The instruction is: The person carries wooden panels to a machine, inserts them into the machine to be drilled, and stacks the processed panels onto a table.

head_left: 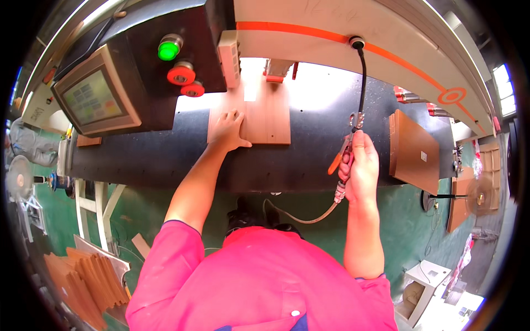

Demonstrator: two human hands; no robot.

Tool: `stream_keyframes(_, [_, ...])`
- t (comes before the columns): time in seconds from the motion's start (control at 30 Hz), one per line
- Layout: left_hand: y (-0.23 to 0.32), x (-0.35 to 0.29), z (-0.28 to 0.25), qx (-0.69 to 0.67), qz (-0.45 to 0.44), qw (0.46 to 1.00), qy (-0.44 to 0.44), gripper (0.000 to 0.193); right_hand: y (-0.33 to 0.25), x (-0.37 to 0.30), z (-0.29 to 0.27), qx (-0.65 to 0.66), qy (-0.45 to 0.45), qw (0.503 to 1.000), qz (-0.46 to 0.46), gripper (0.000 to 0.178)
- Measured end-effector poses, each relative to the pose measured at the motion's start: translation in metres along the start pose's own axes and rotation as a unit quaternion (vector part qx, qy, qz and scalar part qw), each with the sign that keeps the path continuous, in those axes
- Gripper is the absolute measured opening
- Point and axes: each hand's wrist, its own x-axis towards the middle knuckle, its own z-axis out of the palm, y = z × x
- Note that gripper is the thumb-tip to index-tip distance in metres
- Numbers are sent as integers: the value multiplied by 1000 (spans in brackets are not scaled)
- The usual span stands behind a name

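Observation:
My left hand (pixel 228 130) lies on a light wood-grain board (pixel 271 116) on the dark machine table, fingers spread and pressing flat near its left side. Closed around a slim metal air gun with an orange lever (pixel 334 164), my right hand (pixel 361 165) is above the table to the right of the board. From the gun's lower end a pale hose (pixel 309 222) loops down toward my body. A black tube (pixel 362 83) runs from near its top end up to a round fitting on the machine; whether the two are joined I cannot tell.
A control box with touchscreen (pixel 91 99), green button (pixel 168 51) and red buttons (pixel 181 74) stands at left. The machine's beam (pixel 298 27) crosses the far side. Stacked brown boards (pixel 417 149) are at right, more boards (pixel 88 281) low left, a fan (pixel 480 197) far right.

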Motion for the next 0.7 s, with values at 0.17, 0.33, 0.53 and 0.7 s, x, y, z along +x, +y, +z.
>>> stream_keyframes(0.17, [3, 1, 1, -21, -4, 1000, 1, 100, -6, -27, -20, 58, -87, 994, 42, 20])
stream_keyframes(0.33, [1, 3, 6, -23, -2, 1000, 2, 101, 47, -64, -79, 180, -144, 963, 141, 21])
stream_keyframes(0.53, [5, -5, 23, -2, -36, 998, 48, 96, 107, -98, -99, 287, -221, 919, 156, 27])
stream_keyframes(0.7, [34, -107, 56, -173, 3, 964, 204, 67, 137, -98, -97, 315, -258, 869, 283, 32])
